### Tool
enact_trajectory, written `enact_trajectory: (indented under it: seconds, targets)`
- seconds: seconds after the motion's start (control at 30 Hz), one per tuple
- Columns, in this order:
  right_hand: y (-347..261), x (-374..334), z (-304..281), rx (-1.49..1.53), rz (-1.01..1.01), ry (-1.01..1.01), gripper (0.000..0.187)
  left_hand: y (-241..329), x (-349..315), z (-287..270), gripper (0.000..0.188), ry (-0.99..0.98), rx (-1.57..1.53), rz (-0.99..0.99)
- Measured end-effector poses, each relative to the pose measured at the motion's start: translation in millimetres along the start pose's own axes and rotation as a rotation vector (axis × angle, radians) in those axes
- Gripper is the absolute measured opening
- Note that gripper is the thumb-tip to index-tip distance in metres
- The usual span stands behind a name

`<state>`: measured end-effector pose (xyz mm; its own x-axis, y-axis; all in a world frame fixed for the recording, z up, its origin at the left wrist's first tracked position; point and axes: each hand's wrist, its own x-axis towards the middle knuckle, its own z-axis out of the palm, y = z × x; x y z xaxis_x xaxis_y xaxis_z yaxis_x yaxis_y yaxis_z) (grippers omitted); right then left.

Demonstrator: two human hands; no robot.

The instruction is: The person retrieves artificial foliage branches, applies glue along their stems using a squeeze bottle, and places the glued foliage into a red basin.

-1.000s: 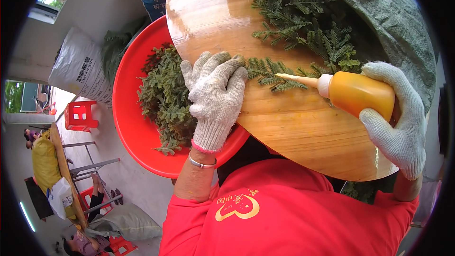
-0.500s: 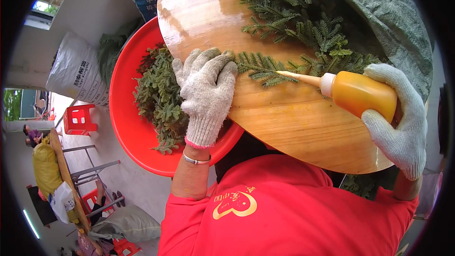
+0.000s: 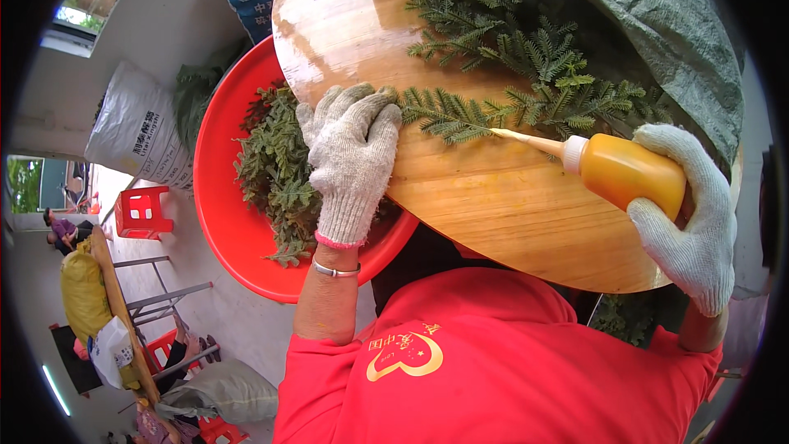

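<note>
A green fir-like sprig point(image 3: 444, 115) lies on the round wooden table point(image 3: 468, 205), its left end under the fingers of my left hand point(image 3: 353, 156). That hand wears a whitish knit glove; its fingers are bent together over the table's edge, and the fingertips are partly hidden. My right hand point(image 3: 694, 222), gloved as well, is wrapped round a squeeze bottle point(image 3: 629, 173) of orange-yellow liquid. The bottle is tipped leftward. Its long pale nozzle point(image 3: 526, 140) ends at the sprig's right end, touching or just over it.
More green branches point(image 3: 526, 49) lie across the table's far side beside a grey-green woven sack point(image 3: 657, 25). Below the left edge stands a red basin point(image 3: 215, 189) of cut sprigs point(image 3: 283, 173). A red stool point(image 3: 144, 214) and white sack point(image 3: 140, 127) are farther left.
The bottle's nozzle tip has shifted a little right along the sprig. My left hand keeps its grip on the sprig's left end. The whole view has moved slightly.
</note>
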<state>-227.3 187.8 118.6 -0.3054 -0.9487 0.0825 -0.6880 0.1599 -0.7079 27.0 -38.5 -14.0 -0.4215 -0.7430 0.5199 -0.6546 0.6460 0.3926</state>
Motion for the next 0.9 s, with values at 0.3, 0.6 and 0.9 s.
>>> enact_trajectory:
  seconds: [0.3, 0.6, 0.9]
  targets:
    - [15, -15, 3, 0.001, -0.023, 0.090, 0.051, -4, 0, 4, 0.022, -0.013, -0.028, -0.034]
    - [44, -37, -5, 0.058, -0.010, 0.134, 0.055, -3, 0, 6, 0.023, -0.006, -0.015, 0.022]
    - [90, -57, 38, 0.683, 0.223, 0.302, 0.081, 21, 3, -15, 0.049, -0.008, 0.004, 0.420]
